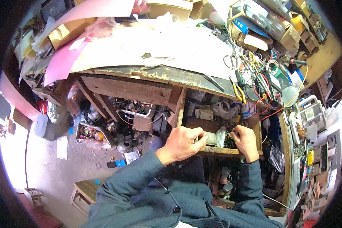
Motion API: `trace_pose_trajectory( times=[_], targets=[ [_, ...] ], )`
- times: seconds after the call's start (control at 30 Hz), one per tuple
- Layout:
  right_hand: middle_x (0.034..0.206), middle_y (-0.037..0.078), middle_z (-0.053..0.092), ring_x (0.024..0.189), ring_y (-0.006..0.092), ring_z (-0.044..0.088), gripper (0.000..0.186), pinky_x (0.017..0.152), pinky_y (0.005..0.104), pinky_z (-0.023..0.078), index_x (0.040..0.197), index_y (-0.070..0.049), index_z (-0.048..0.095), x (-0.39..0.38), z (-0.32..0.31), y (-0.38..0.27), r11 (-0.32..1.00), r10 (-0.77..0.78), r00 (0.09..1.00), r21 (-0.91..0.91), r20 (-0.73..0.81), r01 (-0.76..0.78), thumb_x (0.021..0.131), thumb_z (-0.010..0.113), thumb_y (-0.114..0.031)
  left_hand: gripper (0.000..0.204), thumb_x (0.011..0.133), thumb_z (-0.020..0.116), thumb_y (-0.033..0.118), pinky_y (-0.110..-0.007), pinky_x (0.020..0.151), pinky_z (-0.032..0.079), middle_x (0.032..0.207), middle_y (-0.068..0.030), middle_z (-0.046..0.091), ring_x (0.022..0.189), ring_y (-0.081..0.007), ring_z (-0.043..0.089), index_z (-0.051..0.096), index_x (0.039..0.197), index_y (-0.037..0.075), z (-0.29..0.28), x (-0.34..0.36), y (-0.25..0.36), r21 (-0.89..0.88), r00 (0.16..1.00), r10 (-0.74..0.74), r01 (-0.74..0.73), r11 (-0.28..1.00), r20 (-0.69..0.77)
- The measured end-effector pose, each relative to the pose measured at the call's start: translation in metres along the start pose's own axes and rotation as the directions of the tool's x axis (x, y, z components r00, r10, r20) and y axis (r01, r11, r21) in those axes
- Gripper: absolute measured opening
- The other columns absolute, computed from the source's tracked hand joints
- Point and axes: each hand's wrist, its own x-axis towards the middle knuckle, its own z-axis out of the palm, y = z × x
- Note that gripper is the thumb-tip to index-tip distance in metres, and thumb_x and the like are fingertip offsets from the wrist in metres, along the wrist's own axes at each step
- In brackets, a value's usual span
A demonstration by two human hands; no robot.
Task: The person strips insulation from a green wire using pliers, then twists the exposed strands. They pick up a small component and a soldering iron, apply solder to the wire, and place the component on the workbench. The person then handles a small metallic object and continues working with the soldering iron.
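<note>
An open wooden drawer (231,152) juts out below the workbench, packed with small parts. At its front left corner my left hand (183,144) is closed, with the thumb lying over curled fingers. What those fingers hold, if anything, is hidden. My right hand (245,141) is over the drawer's front right, fingers bent down and pressed together; their tips are among the contents and I cannot make out what they grip. Between the two hands lie a clear plastic bag (221,136) and a pale flat block (210,138). Rolls of tape (223,109) sit deeper in the drawer.
Yellow-handled pliers (238,91) hang over the bench's front edge, beside tangled wires (260,72). A soldering iron (294,62) rests at the right. Bins of parts (93,136) stand on the floor at left, near a wooden stool (85,192).
</note>
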Motion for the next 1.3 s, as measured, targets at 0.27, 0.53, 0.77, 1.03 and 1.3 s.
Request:
trace_pose_trajectory(
  times=[0.27,0.53,0.77,1.03,1.3],
  targets=[
    [0.104,0.022,0.066,0.096,0.0389,0.067,0.050,0.079,0.0488,0.056,0.134,-0.010,0.055,0.071,0.030,-0.125,0.935,-0.320,0.947,0.150,-0.043,0.322,0.094,0.067,-0.037,0.024,0.084,0.069,0.030,-0.047,0.063,0.052,0.077,-0.0179,0.067,0.072,-0.0355,0.067,0.067,0.082,0.006,0.001,0.007,0.004,0.285,0.984,0.034,-0.084,0.955,0.175],
    [0.085,0.022,0.071,0.084,0.0418,0.070,0.041,0.074,0.0518,0.056,0.103,-0.007,0.066,0.106,0.059,-0.142,0.984,-0.065,0.998,0.168,-0.016,0.066,0.087,0.069,-0.045,0.024,0.083,0.070,0.028,-0.047,0.067,0.050,0.079,-0.0161,0.065,0.076,-0.0359,0.064,0.066,0.082,0.005,0.010,0.007,-0.004,0.442,0.970,0.056,-0.160,0.883,0.238],
    [0.089,0.020,0.072,0.091,0.0410,0.070,0.023,0.080,0.0513,0.055,0.097,-0.008,0.069,0.102,0.071,-0.121,0.904,-0.007,0.996,0.425,-0.090,0.045,0.082,0.074,-0.024,0.026,0.090,0.067,0.024,-0.044,0.062,0.044,0.074,-0.0166,0.057,0.069,-0.0346,0.058,0.059,0.080,0.002,0.012,0.001,0.002,0.447,0.968,0.113,-0.205,0.871,0.223],
    [0.092,0.017,0.071,0.087,0.0378,0.072,0.043,0.071,0.0517,0.057,0.120,-0.018,0.064,0.097,0.077,-0.127,0.975,-0.210,0.976,0.064,-0.055,0.213,0.078,0.069,-0.014,0.032,0.096,0.061,0.030,-0.047,0.063,0.045,0.078,-0.0225,0.061,0.072,-0.0400,0.061,0.061,0.084,0.000,0.008,0.006,-0.002,0.424,0.946,0.019,-0.163,0.891,0.324],
    [0.090,0.017,0.069,0.086,0.0392,0.071,0.023,0.075,0.0486,0.056,0.101,-0.005,0.072,0.069,0.041,-0.118,0.926,-0.240,0.920,0.213,-0.311,0.313,0.080,0.069,-0.015,0.034,0.095,0.064,0.033,-0.048,0.060,0.046,0.075,-0.0218,0.063,0.069,-0.0419,0.062,0.064,0.081,0.001,0.010,0.017,0.013,0.422,0.914,-0.019,-0.169,0.891,0.406]
  ],
)
